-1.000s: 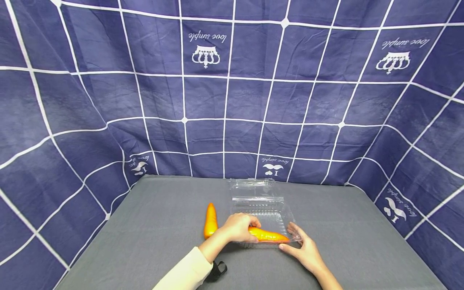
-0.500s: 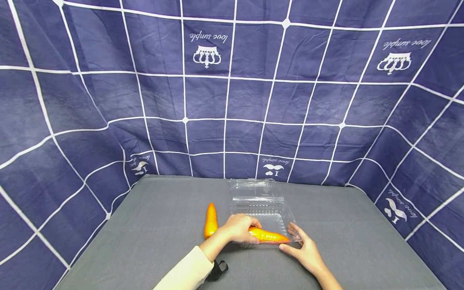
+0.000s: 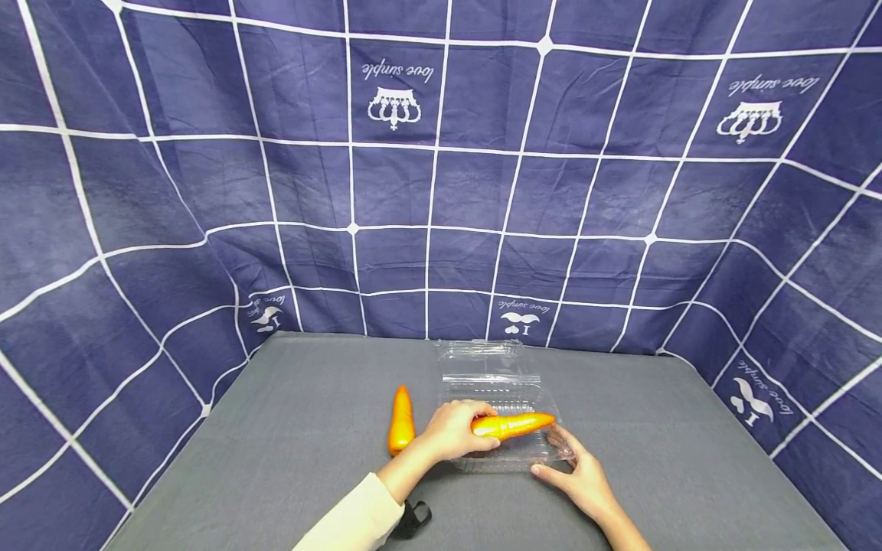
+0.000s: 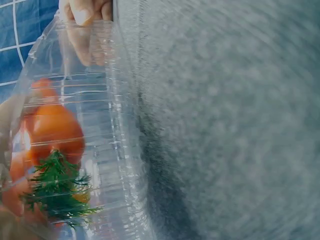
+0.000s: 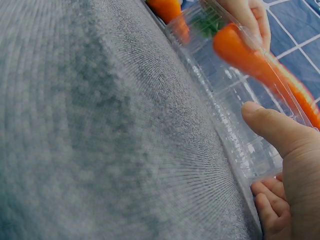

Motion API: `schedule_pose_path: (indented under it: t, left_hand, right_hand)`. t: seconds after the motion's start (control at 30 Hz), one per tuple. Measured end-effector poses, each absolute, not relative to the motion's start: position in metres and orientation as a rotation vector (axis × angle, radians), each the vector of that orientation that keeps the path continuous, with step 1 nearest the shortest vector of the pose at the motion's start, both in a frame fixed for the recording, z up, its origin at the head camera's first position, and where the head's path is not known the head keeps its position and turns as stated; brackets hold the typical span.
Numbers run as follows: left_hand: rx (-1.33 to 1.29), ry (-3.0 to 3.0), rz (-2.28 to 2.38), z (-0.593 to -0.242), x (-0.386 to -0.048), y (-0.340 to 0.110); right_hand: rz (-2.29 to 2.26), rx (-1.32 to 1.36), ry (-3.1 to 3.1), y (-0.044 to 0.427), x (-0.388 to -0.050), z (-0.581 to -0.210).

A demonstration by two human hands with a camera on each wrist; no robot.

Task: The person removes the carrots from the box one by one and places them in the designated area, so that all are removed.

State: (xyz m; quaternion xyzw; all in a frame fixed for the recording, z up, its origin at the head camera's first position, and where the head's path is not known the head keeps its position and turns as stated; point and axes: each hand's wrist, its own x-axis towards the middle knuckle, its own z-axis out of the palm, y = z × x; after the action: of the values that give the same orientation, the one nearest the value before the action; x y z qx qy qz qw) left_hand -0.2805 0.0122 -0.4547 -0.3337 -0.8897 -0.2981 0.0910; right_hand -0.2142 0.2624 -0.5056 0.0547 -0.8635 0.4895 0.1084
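Observation:
My left hand (image 3: 455, 430) grips an orange carrot (image 3: 515, 425) by its thick end, above the front of a clear plastic clamshell box (image 3: 510, 464). The carrot's tip points right and slightly away from me. Its green leafy top (image 4: 59, 187) shows through the box wall in the left wrist view. My right hand (image 3: 580, 476) holds the box at its front right corner, with the thumb (image 5: 272, 122) along the front side and the other fingers around the end. The box's lid (image 3: 482, 358) lies folded back, away from me.
A second carrot (image 3: 401, 421) lies on the grey tabletop (image 3: 310, 413) left of the box, tip pointing away. Near my left sleeve is a small black strap (image 3: 415, 519). A blue cloth with white grid lines (image 3: 482, 191) hangs behind and at the sides.
The carrot in my left hand has risen from the box's front wall and swung its tip away from me. My right hand and the box have stayed put.

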Motion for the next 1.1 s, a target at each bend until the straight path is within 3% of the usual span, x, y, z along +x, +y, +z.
schedule_pose_path:
  t: [0.6, 1.1]
  left_hand:
    - [-0.457, -2.213, -1.937, -0.436, -0.270, 0.009]
    - [-0.224, -2.070, -2.235, -0.423, -0.254, -0.013]
  right_hand:
    - [1.449, 0.205, -2.497, 0.263, -0.216, -0.508]
    - [1.460, 0.199, -2.503, 0.262, -0.215, -0.508]
